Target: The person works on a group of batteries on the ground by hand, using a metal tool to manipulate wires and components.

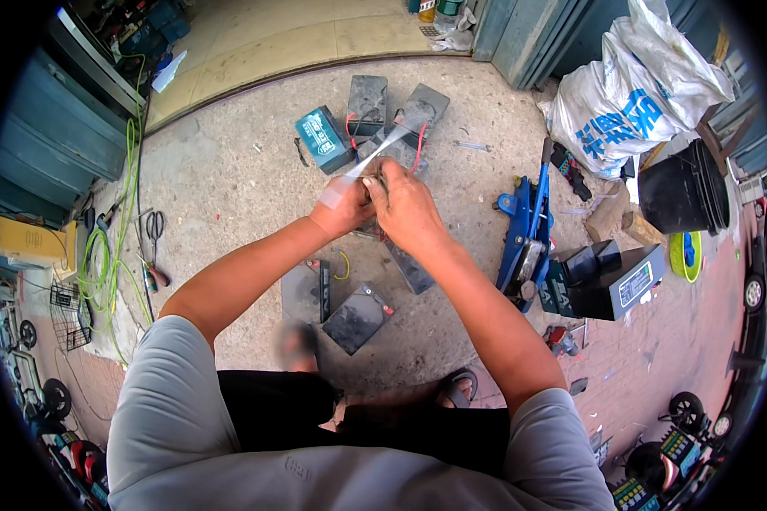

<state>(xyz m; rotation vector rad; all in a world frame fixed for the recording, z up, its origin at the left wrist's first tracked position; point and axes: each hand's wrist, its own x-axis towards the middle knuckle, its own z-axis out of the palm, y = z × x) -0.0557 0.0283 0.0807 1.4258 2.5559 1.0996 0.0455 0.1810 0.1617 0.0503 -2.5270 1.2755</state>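
Observation:
In front of me both hands meet over a group of block-shaped batteries. My left hand [339, 209] is closed on a translucent whitish plastic strip [375, 158], which stretches away to the far right. My right hand [411, 213] pinches the same strip close beside the left fingers. Under and beyond it are a battery with a teal side [322, 143], a dusty grey battery [367, 100] and another battery [427, 104]. Red wires [421, 145] run among them. Nearer my feet lies a dark battery [358, 320] with a red terminal, beside a yellow wire [343, 265]. My hands hide part of the group.
To the right are a blue floor jack [524, 234], an open battery box [618, 281], a black bucket [683, 187] and a white woven sack [626, 106]. Scissors [154, 226], pliers [157, 277] and a green hose [102, 255] lie on the left.

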